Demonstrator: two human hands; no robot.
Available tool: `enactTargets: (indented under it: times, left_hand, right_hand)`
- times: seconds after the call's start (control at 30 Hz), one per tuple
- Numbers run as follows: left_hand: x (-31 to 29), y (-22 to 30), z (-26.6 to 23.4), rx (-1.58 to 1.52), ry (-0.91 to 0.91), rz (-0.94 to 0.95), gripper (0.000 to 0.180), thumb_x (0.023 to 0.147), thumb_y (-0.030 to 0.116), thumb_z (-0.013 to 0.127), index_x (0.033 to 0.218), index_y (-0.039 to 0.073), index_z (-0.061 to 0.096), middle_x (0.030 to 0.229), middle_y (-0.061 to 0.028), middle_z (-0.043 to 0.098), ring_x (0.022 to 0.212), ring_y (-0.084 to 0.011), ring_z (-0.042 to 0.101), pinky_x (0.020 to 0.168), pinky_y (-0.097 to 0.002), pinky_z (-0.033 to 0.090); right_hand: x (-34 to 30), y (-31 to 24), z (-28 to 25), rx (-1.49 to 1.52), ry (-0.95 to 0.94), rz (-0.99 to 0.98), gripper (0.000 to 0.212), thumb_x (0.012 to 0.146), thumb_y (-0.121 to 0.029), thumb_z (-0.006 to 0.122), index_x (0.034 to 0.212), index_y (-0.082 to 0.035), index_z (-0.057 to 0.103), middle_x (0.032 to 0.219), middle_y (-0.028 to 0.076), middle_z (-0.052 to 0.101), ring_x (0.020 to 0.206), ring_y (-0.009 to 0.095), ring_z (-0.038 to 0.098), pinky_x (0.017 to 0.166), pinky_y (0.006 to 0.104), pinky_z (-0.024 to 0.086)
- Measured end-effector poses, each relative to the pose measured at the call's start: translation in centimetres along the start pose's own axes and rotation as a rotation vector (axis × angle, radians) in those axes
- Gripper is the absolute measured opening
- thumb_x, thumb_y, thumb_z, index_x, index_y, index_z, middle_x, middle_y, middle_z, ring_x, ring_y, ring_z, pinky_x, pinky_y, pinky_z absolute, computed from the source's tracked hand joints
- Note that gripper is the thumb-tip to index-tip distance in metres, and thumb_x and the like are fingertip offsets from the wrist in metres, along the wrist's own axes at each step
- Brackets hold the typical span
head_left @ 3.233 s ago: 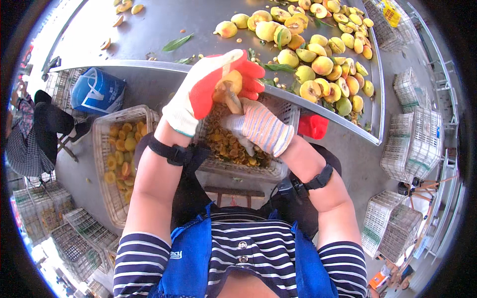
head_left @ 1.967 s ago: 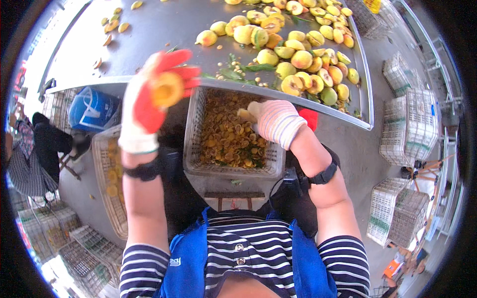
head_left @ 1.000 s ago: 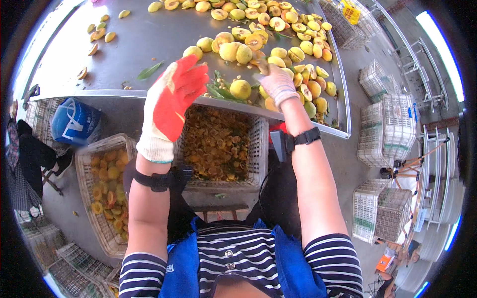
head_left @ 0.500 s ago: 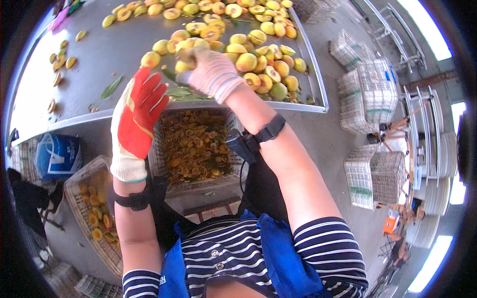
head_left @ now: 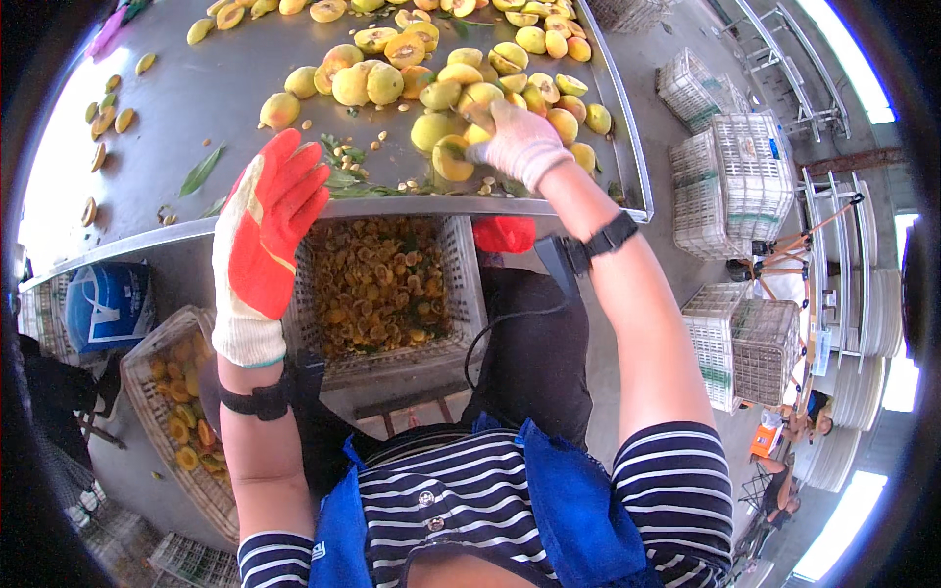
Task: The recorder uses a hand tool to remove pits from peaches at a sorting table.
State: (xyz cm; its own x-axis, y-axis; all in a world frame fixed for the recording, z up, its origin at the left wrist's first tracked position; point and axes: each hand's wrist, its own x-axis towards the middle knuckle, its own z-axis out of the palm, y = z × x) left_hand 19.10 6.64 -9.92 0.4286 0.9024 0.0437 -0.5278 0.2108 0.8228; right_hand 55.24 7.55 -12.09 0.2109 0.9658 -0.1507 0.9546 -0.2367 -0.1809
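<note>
Reaching with my right hand [head_left: 505, 142] into yellow fruit [head_left: 431, 130].
I cannot tell whether it grips any; my left hand [head_left: 265, 235] is loose, empty. The fruit lies heaped on the metal table [head_left: 235, 98]; a careless nudge could roll pieces off its edge.

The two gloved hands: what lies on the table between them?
In the head view, green leaves, small pale pieces and yellow fruit lie between the left hand and right hand, the fruit nearest the right.
</note>
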Motion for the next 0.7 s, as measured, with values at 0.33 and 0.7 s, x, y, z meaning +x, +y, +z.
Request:
enactTargets:
  times: [0.33, 0.7]
  left_hand:
    - [1.0, 0.5, 0.9, -0.015, 0.061, -0.056, 0.059, 0.11, 0.034, 0.052, 0.157, -0.003, 0.043, 0.148, -0.0205, 0.06, 0.129, -0.0295, 0.065, 0.11, -0.0402, 0.052]
    - [1.0, 0.2, 1.5, -0.038, 0.1, -0.057, 0.055, 0.112, 0.03, 0.051, 0.155, -0.003, 0.044, 0.149, -0.0207, 0.059, 0.131, -0.0297, 0.064, 0.111, -0.0408, 0.053]
  right_hand:
    - [8.0, 2.8, -5.4, 0.155, 0.32, -0.208, 0.042, 0.099, -0.045, 0.061, 0.123, -0.014, 0.074, 0.113, 0.019, 0.076, 0.106, 0.037, 0.072, 0.092, 0.0448, 0.056]
    - [-2.2, 7.5, -5.7, -0.012, 0.053, -0.085, 0.035, 0.096, -0.04, 0.064, 0.112, -0.011, 0.076, 0.105, 0.02, 0.076, 0.102, 0.038, 0.072, 0.093, 0.0444, 0.055]
